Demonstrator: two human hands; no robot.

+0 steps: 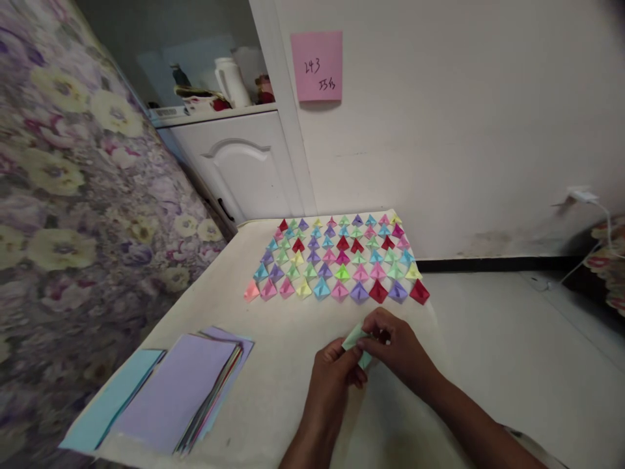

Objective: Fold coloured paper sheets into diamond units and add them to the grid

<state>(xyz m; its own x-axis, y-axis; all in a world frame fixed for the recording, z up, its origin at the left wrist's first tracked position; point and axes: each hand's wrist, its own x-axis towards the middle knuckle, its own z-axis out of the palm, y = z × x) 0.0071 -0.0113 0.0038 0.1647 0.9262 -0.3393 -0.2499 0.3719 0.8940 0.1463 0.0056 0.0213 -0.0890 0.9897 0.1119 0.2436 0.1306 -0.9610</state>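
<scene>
left hand: pinches green paper piece
right hand: pinches same piece
bench: folded paper shapes, paper stack

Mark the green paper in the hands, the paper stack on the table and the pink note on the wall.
green paper point(354, 338): head view, its visible upper corner.
paper stack point(180, 387): head view, middle of the lilac top sheet.
pink note point(317, 65): head view, its centre.

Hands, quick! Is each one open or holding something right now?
Left hand: closed, pinching the green paper.
Right hand: closed, pinching the same green paper.
</scene>
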